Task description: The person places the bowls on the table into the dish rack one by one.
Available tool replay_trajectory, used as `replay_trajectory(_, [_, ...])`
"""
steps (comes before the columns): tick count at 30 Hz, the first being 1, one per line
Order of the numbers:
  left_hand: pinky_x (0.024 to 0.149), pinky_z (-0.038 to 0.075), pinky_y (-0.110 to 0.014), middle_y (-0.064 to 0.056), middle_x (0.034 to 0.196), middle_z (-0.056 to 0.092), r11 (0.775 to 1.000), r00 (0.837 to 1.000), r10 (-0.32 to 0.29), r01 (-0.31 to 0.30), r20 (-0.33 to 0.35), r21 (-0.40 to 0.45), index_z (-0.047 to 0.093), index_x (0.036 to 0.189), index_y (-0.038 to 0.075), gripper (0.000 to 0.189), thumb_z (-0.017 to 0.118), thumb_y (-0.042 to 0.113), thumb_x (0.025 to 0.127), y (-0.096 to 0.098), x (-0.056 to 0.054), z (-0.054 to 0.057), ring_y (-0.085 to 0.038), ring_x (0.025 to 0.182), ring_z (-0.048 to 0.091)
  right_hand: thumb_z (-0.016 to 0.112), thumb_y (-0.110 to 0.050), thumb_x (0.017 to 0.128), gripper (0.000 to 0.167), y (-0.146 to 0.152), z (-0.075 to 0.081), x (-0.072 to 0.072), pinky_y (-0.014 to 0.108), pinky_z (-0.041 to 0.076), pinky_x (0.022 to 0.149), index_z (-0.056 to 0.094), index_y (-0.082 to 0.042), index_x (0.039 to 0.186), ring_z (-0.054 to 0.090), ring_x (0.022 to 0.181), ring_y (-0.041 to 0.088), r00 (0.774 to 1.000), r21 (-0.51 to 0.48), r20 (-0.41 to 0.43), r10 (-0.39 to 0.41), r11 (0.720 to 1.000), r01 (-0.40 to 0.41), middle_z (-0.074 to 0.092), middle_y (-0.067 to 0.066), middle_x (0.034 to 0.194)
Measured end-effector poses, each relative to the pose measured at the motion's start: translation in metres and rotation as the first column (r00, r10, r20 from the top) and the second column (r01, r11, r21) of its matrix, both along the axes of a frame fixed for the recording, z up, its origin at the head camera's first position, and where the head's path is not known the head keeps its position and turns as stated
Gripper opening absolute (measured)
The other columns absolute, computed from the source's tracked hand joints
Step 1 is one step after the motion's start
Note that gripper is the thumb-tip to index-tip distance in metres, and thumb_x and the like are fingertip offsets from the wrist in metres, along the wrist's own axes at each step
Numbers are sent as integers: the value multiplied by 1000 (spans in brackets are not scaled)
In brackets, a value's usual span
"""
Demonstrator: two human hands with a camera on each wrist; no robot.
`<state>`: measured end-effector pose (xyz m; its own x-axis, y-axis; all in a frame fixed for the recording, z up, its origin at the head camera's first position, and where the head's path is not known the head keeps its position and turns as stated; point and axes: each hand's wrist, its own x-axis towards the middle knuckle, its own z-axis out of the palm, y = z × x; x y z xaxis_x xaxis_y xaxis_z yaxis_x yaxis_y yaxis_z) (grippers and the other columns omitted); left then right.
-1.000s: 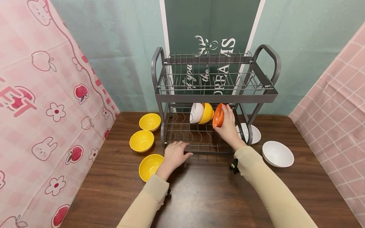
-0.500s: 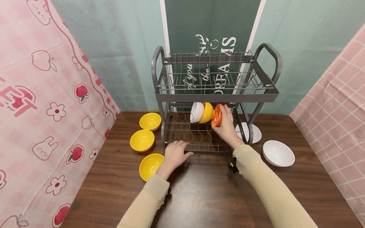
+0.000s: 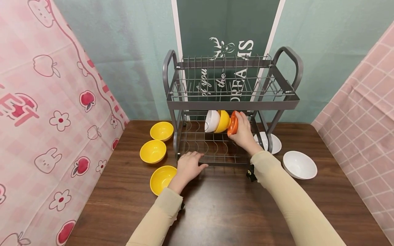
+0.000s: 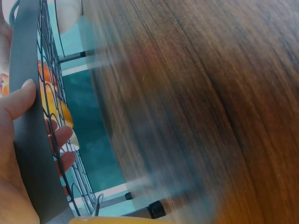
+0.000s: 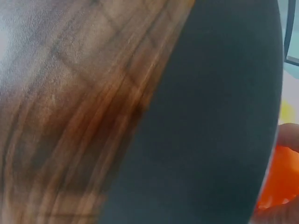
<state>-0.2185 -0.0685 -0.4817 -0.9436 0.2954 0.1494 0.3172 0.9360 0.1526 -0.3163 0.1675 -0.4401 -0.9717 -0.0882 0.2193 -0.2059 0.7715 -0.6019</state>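
My right hand point(image 3: 243, 133) holds a small orange bowl point(image 3: 233, 123) by its rim and side, inside the lower tier of a grey two-tier dish rack point(image 3: 234, 105). The bowl stands on edge, its base side toward the hand's palm hidden. Just left of it, a yellow bowl point(image 3: 224, 121) and a white bowl point(image 3: 211, 121) lean sideways in the wires. My left hand point(image 3: 188, 166) grips the lower tier's front rail point(image 4: 30, 154), thumb outside and fingertips point(image 4: 64, 135) under the wires. In the right wrist view the orange bowl point(image 5: 281, 179) shows only at the edge.
Three yellow bowls, one of them the front bowl point(image 3: 161, 179), stand on the wooden table point(image 3: 215, 212) left of the rack. To its right are a white bowl point(image 3: 300, 165) and another white bowl point(image 3: 276, 143) partly behind the rack's leg. Cloth curtains enclose the table.
My right hand has moved slightly left with the orange bowl, bringing it close to the yellow bowl and turning its opening away from view. The left hand stays on the rail.
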Motion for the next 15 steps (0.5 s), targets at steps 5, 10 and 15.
replay_trajectory(5, [90, 47, -32, 7, 112, 64, 1000, 1000, -2, 2, -25, -7, 63, 117, 24, 48, 59, 56, 80, -1, 0, 0, -17, 105, 59, 76, -5, 68, 101, -1, 1, -5, 61, 28, 106, 14, -12, 148, 10, 140, 42, 1000, 10, -3, 16, 1000, -16, 7, 17, 154])
replay_trajectory(10, [89, 47, -33, 6, 112, 64, 1000, 1000, -5, 5, -21, -4, 63, 116, 24, 48, 59, 56, 80, -2, 0, 0, -17, 105, 59, 77, -5, 68, 99, -2, 2, -10, 61, 27, 106, 16, -11, 147, 12, 139, 43, 1000, 35, -17, 25, 999, -25, 10, 18, 153])
replay_trajectory(15, [90, 47, -33, 7, 112, 64, 1000, 1000, -6, 5, -1, -7, 62, 118, 25, 49, 58, 57, 81, -1, 0, -1, -17, 106, 59, 76, -6, 68, 96, -3, 2, -14, 61, 26, 106, 19, -10, 145, 14, 137, 44, 999, 54, -10, 31, 998, -30, 12, 18, 151])
